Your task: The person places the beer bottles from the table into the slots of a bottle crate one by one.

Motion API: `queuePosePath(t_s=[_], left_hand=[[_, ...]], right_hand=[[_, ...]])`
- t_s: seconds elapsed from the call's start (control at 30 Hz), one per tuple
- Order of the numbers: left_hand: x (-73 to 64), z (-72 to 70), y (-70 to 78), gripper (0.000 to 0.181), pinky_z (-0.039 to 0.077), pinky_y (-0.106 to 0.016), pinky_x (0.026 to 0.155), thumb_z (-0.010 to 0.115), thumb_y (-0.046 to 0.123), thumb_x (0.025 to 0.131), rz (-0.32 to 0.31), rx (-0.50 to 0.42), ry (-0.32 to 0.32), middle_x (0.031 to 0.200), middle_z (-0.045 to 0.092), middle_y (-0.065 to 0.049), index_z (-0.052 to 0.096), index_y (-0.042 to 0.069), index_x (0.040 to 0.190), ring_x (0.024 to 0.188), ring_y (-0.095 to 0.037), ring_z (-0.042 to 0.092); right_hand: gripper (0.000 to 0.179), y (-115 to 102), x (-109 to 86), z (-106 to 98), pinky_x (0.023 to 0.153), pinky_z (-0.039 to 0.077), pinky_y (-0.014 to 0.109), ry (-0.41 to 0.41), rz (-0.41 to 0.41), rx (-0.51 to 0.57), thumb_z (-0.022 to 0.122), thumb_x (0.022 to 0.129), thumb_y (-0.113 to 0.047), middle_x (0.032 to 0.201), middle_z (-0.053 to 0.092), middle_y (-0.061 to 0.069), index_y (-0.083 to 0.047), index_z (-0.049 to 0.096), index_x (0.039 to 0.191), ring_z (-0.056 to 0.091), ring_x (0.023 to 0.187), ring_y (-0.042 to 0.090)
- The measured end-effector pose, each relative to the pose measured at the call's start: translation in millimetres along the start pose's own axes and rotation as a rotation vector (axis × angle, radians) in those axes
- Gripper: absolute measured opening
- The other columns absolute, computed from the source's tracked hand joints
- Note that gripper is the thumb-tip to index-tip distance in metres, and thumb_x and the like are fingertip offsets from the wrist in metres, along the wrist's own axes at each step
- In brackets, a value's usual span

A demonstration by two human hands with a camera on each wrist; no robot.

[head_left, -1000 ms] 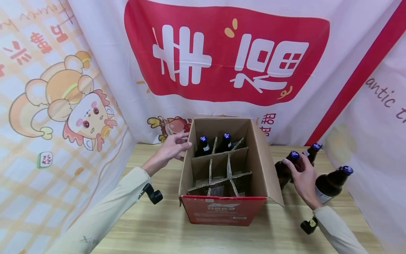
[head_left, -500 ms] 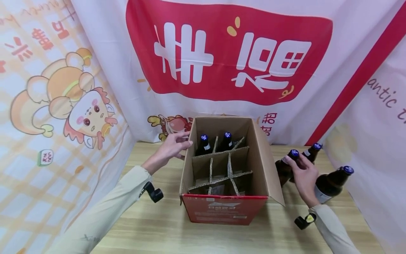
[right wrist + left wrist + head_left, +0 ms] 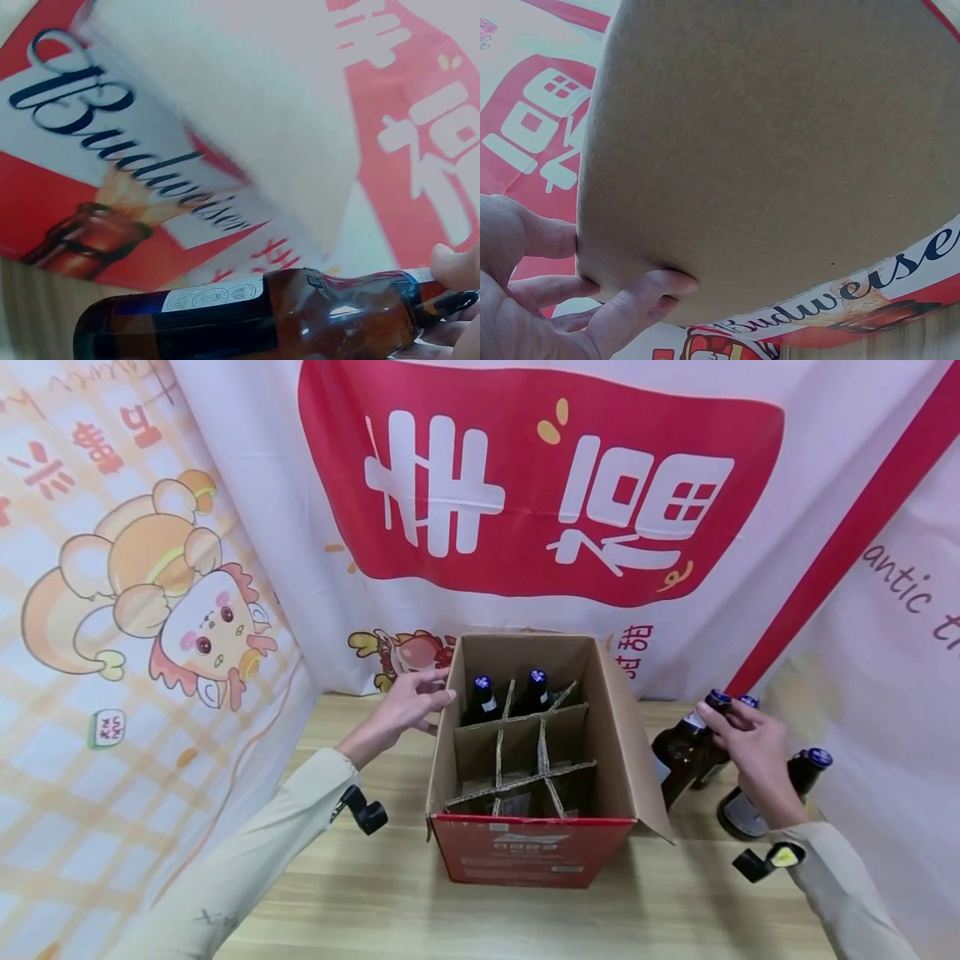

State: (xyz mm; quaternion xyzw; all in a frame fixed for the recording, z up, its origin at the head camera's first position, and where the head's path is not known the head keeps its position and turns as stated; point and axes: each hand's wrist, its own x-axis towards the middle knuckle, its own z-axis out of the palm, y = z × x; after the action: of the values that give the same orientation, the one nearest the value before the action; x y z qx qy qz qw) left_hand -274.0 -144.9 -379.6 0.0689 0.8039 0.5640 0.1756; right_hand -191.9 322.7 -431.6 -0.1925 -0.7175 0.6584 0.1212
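My right hand (image 3: 757,752) grips a brown beer bottle (image 3: 678,764) by its neck, just below the blue cap. The bottle leans, its base towards the box; in the right wrist view the labelled beer bottle (image 3: 225,311) lies across the bottom, beside the printed side of the box. At the left, my left hand (image 3: 408,706) holds the edge of the cardboard box (image 3: 528,856); in the left wrist view its thumb and fingers pinch a brown flap (image 3: 765,150). Two capped bottles (image 3: 482,697) stand in the far cells between the cardboard dividers (image 3: 521,781).
Another bottle (image 3: 750,702) stands behind the held one, mostly hidden. One more bottle (image 3: 738,814) stands to the right, partly behind my right wrist. The box's right flap (image 3: 637,743) slants outward. Printed cloth (image 3: 540,485) hangs behind the wooden table (image 3: 360,893).
My right hand has moved right with the bottle's neck, and the bottle now tilts with its cap to the right. The bottle at the far right also leans or sits differently. The left hand stays put.
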Motion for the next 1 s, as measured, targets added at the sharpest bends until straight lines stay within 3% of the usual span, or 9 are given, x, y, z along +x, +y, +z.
queuePosePath(t_s=[0.1,0.2,0.27,0.5,0.7,0.87,1.0], left_hand=[[2.4,2.5,2.4,0.061,0.068,-0.039,0.076,0.063,0.016,0.104,-0.003,0.003,-0.007,0.158,0.048,-0.022,0.041,0.010,0.161,0.130,-0.042,0.060],[4.9,5.4,3.5,0.061,0.068,-0.040,0.078,0.062,0.016,0.104,0.009,0.010,-0.020,0.157,0.049,-0.022,0.041,0.010,0.161,0.130,-0.042,0.060],[5.6,6.5,3.2,0.061,0.068,-0.040,0.078,0.062,0.017,0.105,0.017,0.018,-0.029,0.155,0.050,-0.024,0.040,0.009,0.161,0.130,-0.043,0.060],[0.8,1.4,-1.3,0.062,0.068,-0.039,0.076,0.061,0.016,0.105,0.002,0.022,-0.007,0.157,0.048,-0.024,0.038,0.009,0.162,0.130,-0.044,0.059],[5.0,7.0,2.3,0.062,0.068,-0.040,0.078,0.061,0.017,0.105,0.023,0.016,-0.033,0.152,0.052,-0.026,0.038,0.008,0.162,0.130,-0.044,0.059],[0.8,5.4,1.3,0.061,0.067,-0.038,0.075,0.061,0.016,0.105,0.009,0.040,-0.002,0.148,0.055,-0.026,0.039,0.007,0.161,0.127,-0.044,0.061],[-1.5,1.3,0.1,0.060,0.067,-0.039,0.075,0.060,0.016,0.106,0.017,0.044,-0.003,0.152,0.052,-0.027,0.039,0.006,0.161,0.128,-0.045,0.060]], right_hand=[[0.082,-17.1,-6.9,-8.4,0.067,0.057,0.008,0.003,-0.084,-0.113,0.080,0.094,-0.031,0.091,0.067,-0.031,0.006,0.041,0.155,0.066,0.079,-0.010],[0.075,-33.2,-14.3,-13.8,0.070,0.052,0.003,0.048,-0.215,-0.315,0.076,0.096,-0.040,0.093,0.065,-0.032,0.000,0.049,0.153,0.062,0.083,-0.012],[0.069,-43.8,-17.7,-13.4,0.073,0.050,0.001,0.087,-0.294,-0.389,0.075,0.096,-0.043,0.095,0.065,-0.031,-0.004,0.056,0.149,0.062,0.086,-0.013],[0.049,-84.6,-20.1,1.5,0.074,0.052,0.003,0.115,-0.445,-0.371,0.077,0.096,-0.036,0.093,0.068,-0.033,-0.012,0.070,0.138,0.065,0.081,-0.002],[0.037,-118.1,-25.1,9.1,0.079,0.054,0.006,0.164,-0.570,-0.332,0.073,0.099,-0.028,0.105,0.074,-0.018,-0.014,0.073,0.134,0.065,0.087,0.007],[0.041,-151.5,-34.4,23.4,0.093,0.055,0.011,0.081,-0.600,-0.359,0.070,0.101,-0.035,0.128,0.075,0.000,-0.023,0.069,0.140,0.069,0.102,0.004],[0.042,-179.9,-40.5,37.3,0.094,0.056,0.014,-0.004,-0.646,-0.335,0.071,0.101,-0.033,0.129,0.075,0.001,-0.025,0.068,0.141,0.069,0.106,0.008]])
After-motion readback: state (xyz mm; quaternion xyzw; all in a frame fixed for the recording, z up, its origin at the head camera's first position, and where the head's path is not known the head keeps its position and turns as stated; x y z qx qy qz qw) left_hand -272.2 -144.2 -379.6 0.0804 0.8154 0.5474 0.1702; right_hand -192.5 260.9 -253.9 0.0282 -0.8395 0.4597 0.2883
